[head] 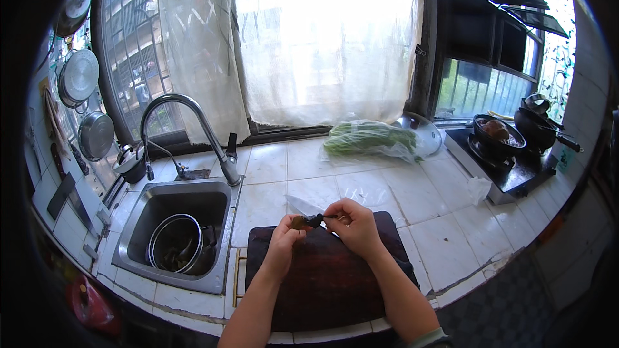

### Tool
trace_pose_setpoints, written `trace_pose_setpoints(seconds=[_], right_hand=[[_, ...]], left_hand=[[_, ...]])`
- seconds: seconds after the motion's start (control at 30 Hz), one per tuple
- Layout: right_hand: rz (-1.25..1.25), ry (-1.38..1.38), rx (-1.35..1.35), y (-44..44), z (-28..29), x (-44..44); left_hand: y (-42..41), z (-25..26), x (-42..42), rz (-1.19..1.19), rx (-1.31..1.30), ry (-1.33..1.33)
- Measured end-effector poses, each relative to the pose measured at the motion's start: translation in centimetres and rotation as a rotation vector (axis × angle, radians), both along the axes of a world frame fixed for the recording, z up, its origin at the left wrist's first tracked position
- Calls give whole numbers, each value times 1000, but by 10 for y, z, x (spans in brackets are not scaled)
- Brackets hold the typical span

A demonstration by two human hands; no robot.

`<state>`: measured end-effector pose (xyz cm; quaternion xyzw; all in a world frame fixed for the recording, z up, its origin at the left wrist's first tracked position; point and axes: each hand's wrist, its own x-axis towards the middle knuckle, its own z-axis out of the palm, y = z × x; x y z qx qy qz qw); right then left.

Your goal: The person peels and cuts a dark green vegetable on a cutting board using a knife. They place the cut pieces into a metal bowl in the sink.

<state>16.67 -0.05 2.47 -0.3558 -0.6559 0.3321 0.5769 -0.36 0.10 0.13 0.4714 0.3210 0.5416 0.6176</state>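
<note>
Both hands meet above the far edge of a dark reddish-brown wooden cutting board. Between them is a dark olive-brown strip, apparently kelp, bunched or knotted near its middle. My left hand pinches its broad left end. The thin right end is between the thumb and fingers of my right hand. Just beyond the hands lies a knife with a pale steel blade, its tip pointing left and its handle hidden. The board's surface is wet-looking and shadowed by my forearms.
On the left, a steel sink holds a pot of dark leafy pieces under a tall faucet. Bagged green vegetables lie by the window. A gas stove with pans stands right. Knives hang on the left wall.
</note>
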Motion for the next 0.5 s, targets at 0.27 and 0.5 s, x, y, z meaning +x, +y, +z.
trace_pose_setpoints(seconds=[0.27,0.5], right_hand=[[-16,-242,189,0,-3,-3],[-109,-285,257,-3,-3,-10]], left_hand=[[-4,3,4,-16,237,353],[-2,0,9,-76,159,437]])
